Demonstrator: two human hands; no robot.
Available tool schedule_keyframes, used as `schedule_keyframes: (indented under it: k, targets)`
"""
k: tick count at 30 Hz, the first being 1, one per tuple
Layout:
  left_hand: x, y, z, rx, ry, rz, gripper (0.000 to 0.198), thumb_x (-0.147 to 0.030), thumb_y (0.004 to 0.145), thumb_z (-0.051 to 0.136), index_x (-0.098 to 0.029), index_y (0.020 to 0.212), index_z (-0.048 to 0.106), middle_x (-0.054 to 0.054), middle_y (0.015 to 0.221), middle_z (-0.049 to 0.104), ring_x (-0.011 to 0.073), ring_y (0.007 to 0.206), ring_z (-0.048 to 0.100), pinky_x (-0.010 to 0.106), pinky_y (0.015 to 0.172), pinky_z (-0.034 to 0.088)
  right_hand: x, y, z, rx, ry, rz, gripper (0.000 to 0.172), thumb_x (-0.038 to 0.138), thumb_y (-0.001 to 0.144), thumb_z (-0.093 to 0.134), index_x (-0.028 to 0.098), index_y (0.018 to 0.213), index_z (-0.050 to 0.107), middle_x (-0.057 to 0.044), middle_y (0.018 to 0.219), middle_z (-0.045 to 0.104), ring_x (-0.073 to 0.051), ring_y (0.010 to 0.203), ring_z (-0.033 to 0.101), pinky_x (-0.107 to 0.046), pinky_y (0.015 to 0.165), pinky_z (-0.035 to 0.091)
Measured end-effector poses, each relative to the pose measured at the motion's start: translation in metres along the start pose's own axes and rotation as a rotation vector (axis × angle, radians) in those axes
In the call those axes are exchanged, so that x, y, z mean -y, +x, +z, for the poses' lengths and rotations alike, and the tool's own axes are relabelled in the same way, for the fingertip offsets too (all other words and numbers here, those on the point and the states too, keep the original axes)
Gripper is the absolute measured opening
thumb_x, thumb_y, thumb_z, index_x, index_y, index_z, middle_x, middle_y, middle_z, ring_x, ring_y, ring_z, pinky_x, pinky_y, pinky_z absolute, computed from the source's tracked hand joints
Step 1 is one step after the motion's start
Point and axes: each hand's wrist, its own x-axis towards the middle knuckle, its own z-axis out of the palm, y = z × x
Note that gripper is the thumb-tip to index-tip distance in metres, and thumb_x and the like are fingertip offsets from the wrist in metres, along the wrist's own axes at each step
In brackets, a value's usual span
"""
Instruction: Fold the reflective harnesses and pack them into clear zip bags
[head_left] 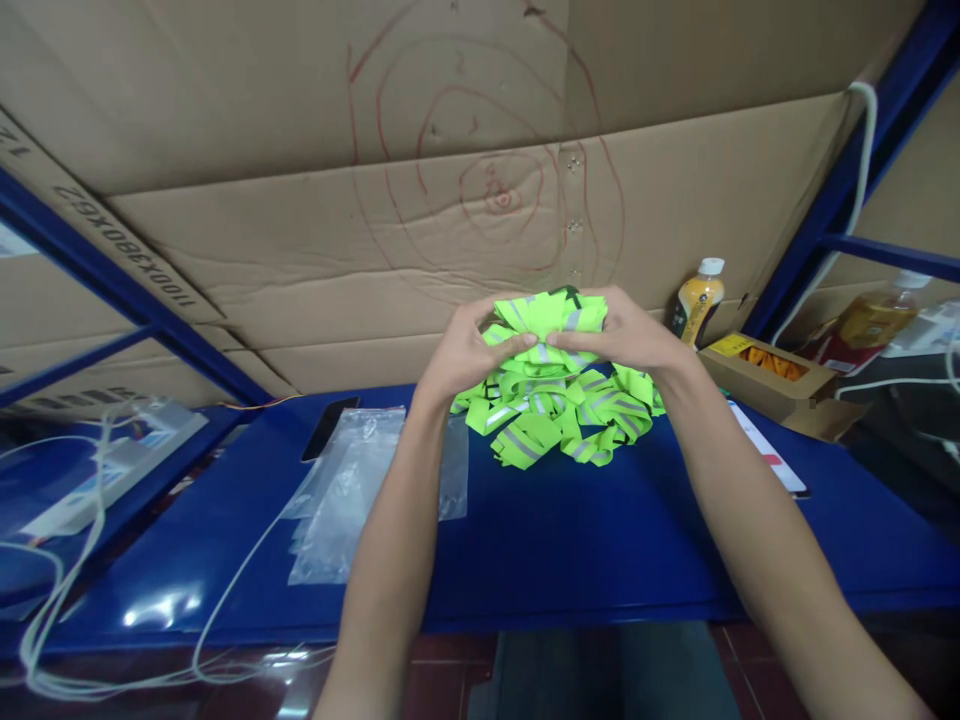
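Note:
Both of my hands are raised over the blue shelf top [570, 540] and closed on a bunch of neon-green reflective bands [551, 330]. My left hand [465, 350] grips the bunch from the left, thumb across its front. My right hand [630, 335] grips it from the right. Under the held bunch lies a loose pile of the same green bands with grey reflective stripes [559, 425], resting on the shelf near the cardboard back wall.
Clear plastic bags [352, 490] lie left of the pile, with a black phone [330, 425] behind them. A yellow drink bottle [697, 300], an open cardboard box [772, 385] and a white card [765, 450] sit at right. White cables [67, 560] trail at left.

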Motion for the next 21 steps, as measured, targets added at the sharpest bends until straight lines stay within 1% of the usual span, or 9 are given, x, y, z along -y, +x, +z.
schedule_keyframes:
  k: [1, 3, 6, 9, 13, 15, 17, 19, 21]
  targets:
    - [0.003, 0.000, 0.004, -0.032, -0.066, -0.032, 0.052, -0.048, 0.076, 0.096, -0.019, 0.116, 0.080, 0.011, 0.119, 0.080, 0.0300, 0.114, 0.074, 0.040, 0.103, 0.057, 0.001, 0.000, 0.001, -0.047, 0.002, -0.002, 0.044, 0.054, 0.073, 0.094, 0.018, 0.090, 0.073, 0.002, 0.072, 0.065, -0.012, 0.062, 0.054, -0.025, 0.055, 0.049]
    - [0.008, 0.002, 0.014, -0.108, -0.243, -0.139, 0.053, -0.058, 0.077, 0.093, -0.018, 0.108, 0.080, 0.011, 0.109, 0.081, 0.0305, 0.106, 0.077, 0.042, 0.096, 0.061, 0.002, 0.001, 0.001, -0.124, -0.003, -0.027, 0.046, 0.057, 0.074, 0.093, 0.020, 0.090, 0.072, 0.000, 0.074, 0.067, -0.015, 0.065, 0.058, -0.028, 0.058, 0.054]
    - [0.010, 0.005, 0.033, -0.222, -0.497, -0.334, 0.058, -0.071, 0.079, 0.085, -0.017, 0.098, 0.079, 0.011, 0.095, 0.081, 0.0326, 0.099, 0.079, 0.043, 0.087, 0.065, -0.002, 0.004, 0.002, -0.229, -0.082, -0.139, 0.048, 0.057, 0.077, 0.091, 0.020, 0.102, 0.075, -0.005, 0.096, 0.076, -0.023, 0.086, 0.070, -0.038, 0.081, 0.063]
    - [0.002, 0.009, 0.046, -0.216, -0.669, -0.415, 0.063, -0.078, 0.085, 0.075, -0.018, 0.103, 0.077, 0.013, 0.098, 0.080, 0.0342, 0.109, 0.078, 0.044, 0.093, 0.065, -0.013, 0.009, 0.004, -0.299, -0.243, -0.260, 0.056, 0.055, 0.081, 0.087, 0.020, 0.122, 0.072, -0.010, 0.119, 0.078, -0.029, 0.109, 0.072, -0.046, 0.102, 0.059]
    - [-0.016, 0.010, 0.044, -0.181, -0.837, -0.455, 0.073, -0.086, 0.090, 0.058, -0.019, 0.111, 0.075, 0.014, 0.111, 0.079, 0.0374, 0.125, 0.071, 0.049, 0.100, 0.062, -0.029, 0.011, 0.008, -0.263, -0.454, -0.395, 0.051, 0.042, 0.095, 0.068, 0.021, 0.141, 0.064, -0.013, 0.140, 0.071, -0.033, 0.128, 0.066, -0.052, 0.114, 0.050]
    - [-0.019, 0.009, 0.038, -0.211, -0.859, -0.493, 0.067, -0.082, 0.090, 0.062, -0.019, 0.109, 0.074, 0.013, 0.113, 0.078, 0.0377, 0.126, 0.070, 0.050, 0.100, 0.062, -0.032, 0.011, 0.011, -0.215, -0.540, -0.443, 0.049, 0.033, 0.098, 0.061, 0.023, 0.146, 0.061, -0.014, 0.144, 0.068, -0.034, 0.133, 0.062, -0.055, 0.118, 0.045]
    - [-0.014, 0.009, 0.032, -0.251, -0.810, -0.540, 0.052, -0.067, 0.086, 0.077, -0.020, 0.107, 0.073, 0.010, 0.111, 0.078, 0.0348, 0.120, 0.072, 0.049, 0.098, 0.063, -0.032, 0.010, 0.016, -0.157, -0.595, -0.426, 0.052, 0.029, 0.098, 0.057, 0.023, 0.150, 0.059, -0.014, 0.145, 0.065, -0.034, 0.136, 0.058, -0.057, 0.120, 0.042]
    - [-0.002, 0.009, 0.026, -0.278, -0.733, -0.582, 0.041, -0.050, 0.077, 0.089, -0.021, 0.102, 0.073, 0.006, 0.104, 0.078, 0.0303, 0.110, 0.075, 0.045, 0.093, 0.064, -0.028, 0.008, 0.021, -0.076, -0.600, -0.360, 0.059, 0.032, 0.097, 0.060, 0.025, 0.156, 0.053, -0.015, 0.150, 0.059, -0.034, 0.142, 0.053, -0.057, 0.123, 0.040]
    - [0.010, 0.010, 0.024, -0.292, -0.673, -0.560, 0.039, -0.040, 0.071, 0.092, -0.021, 0.098, 0.072, 0.004, 0.099, 0.078, 0.0268, 0.102, 0.076, 0.041, 0.090, 0.065, -0.024, 0.007, 0.027, -0.006, -0.547, -0.315, 0.076, 0.043, 0.093, 0.070, 0.026, 0.162, 0.044, -0.016, 0.160, 0.049, -0.034, 0.152, 0.044, -0.056, 0.128, 0.037]
